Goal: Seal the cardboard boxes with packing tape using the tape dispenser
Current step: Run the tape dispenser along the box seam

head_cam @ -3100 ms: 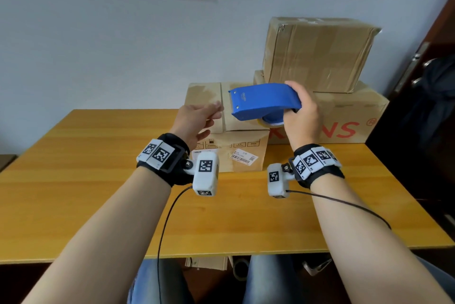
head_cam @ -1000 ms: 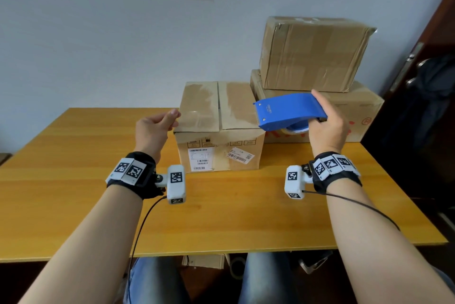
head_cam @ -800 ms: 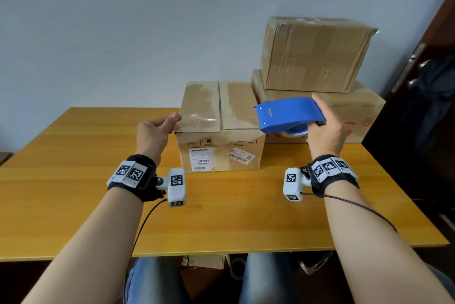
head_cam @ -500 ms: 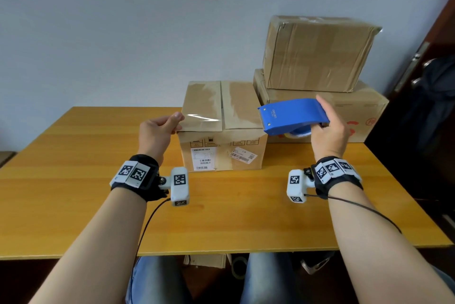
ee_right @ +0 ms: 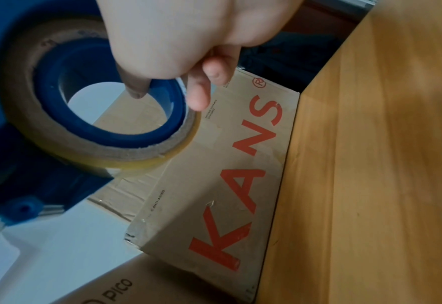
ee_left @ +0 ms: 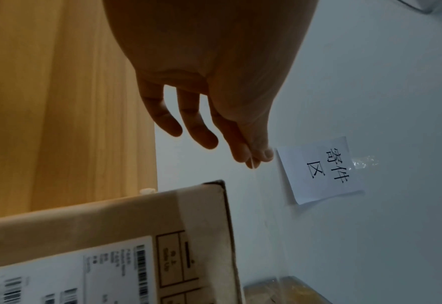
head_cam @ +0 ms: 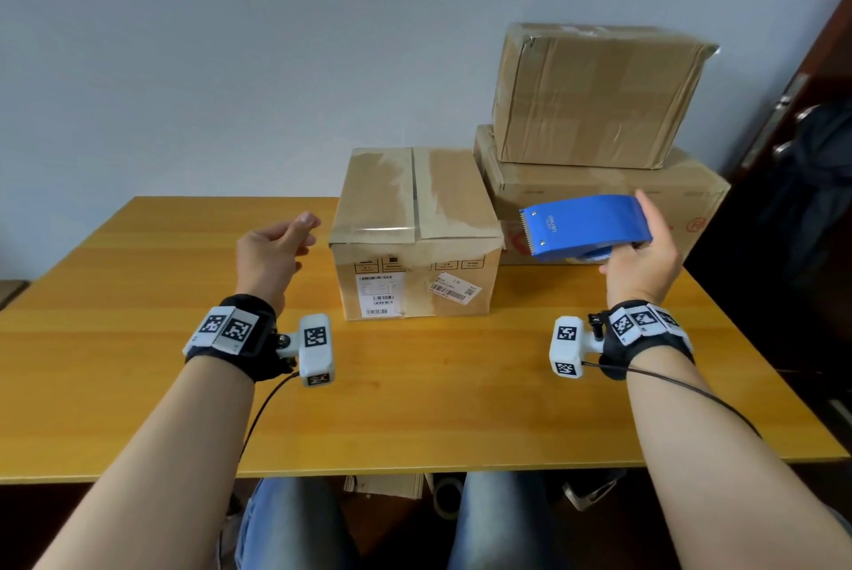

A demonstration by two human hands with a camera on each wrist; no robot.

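- Roughly mid-task: small box [head_cam: 415,228] sat on the table [head_cam: 138,292] with flaps closed and one glossy tape strip across its near top edge; centre seam looked untaped, hard to confirm.
- Right hand [head_cam: 641,265] gripped the blue tape dispenser [head_cam: 585,223], raised just right of that box, toothed blade toward it, not touching.
- Left hand [head_cam: 272,251] hovered left of the box, fingers loose; thumb and forefinger seemed pinched on a thin clear tape strand, unsure.
- Count: three boxes, the small one plus a lower box [head_cam: 599,196] with an upper box [head_cam: 594,94] stacked on it; one dispenser, one tape roll [ee_right: 89,115].
- Left, by my guess: seam run, then the stacked pair if unsealed.
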